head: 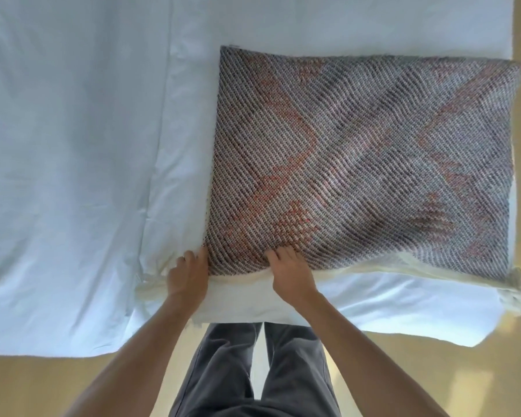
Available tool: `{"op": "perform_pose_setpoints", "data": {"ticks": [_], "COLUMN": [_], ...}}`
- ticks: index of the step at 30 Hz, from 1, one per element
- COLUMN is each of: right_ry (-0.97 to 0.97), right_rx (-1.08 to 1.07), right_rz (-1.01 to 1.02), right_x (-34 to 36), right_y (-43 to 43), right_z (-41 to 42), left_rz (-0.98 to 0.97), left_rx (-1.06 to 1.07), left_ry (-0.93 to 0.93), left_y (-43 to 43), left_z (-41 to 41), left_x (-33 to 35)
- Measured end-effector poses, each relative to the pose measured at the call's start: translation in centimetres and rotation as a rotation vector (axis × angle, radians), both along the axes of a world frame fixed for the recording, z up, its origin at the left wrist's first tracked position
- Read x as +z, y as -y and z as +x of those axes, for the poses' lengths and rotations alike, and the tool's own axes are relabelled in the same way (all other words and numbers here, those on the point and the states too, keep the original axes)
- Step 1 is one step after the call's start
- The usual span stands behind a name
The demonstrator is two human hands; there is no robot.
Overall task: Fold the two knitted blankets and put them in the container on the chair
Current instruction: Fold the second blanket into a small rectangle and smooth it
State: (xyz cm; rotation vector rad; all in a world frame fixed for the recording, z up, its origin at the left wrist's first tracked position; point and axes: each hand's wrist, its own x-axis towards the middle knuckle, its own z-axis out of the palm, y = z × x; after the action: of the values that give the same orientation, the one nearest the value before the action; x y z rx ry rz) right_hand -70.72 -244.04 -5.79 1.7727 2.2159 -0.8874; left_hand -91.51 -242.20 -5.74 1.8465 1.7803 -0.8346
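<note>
A grey knitted blanket (pixel 358 158) with salmon-pink patches lies folded flat in a rectangle on the right half of a white bed. A cream fringe (pixel 515 290) shows along its near edge and at its near right corner. My left hand (pixel 188 278) grips the blanket's near left corner, fingers curled around the edge. Just to the right, my right hand (pixel 289 270) holds the near edge with its fingers pressed into the knit. The second blanket, the chair and the container are out of view.
The white bed sheet (pixel 73 176) covers the left and far parts of the view. The bed's near edge (pixel 103 352) runs just in front of my legs. Tan floor (pixel 433 380) shows below and along the right side.
</note>
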Motion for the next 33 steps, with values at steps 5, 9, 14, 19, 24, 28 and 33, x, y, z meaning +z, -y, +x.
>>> {"op": "perform_pose_setpoints", "data": {"ticks": [5,9,14,19,24,28,33], "right_ry": [0.086,0.135,0.34,0.487,0.477,0.346,0.244], "right_rx": [-0.038,-0.277,-0.506,-0.449,-0.344,-0.304,-0.122], "right_rz": [0.04,0.267,0.258,0.2,0.23,0.24,0.312], "right_x": [1.0,2.4,3.3,1.4,-0.5,-0.7,0.0], "right_y": [2.0,3.9,5.2,5.1,4.3,3.8,6.8], "right_z": [2.7,8.2,16.5,23.2,26.3,28.4,31.6], "left_rz": [0.032,0.054,0.059,0.113,0.188,0.158,0.087], "left_rx": [-0.24,-0.289,-0.391,-0.443,-0.432,-0.372,-0.409], "left_ry": [-0.071,-0.077,0.08,0.24,0.281,0.243,0.181], "left_y": [-0.2,0.3,1.9,2.5,2.2,1.8,1.9], "left_z": [2.5,5.5,10.9,18.8,25.8,27.2,26.2], "left_x": [0.8,1.1,0.8,-0.2,-1.1,-1.3,-0.8]}}
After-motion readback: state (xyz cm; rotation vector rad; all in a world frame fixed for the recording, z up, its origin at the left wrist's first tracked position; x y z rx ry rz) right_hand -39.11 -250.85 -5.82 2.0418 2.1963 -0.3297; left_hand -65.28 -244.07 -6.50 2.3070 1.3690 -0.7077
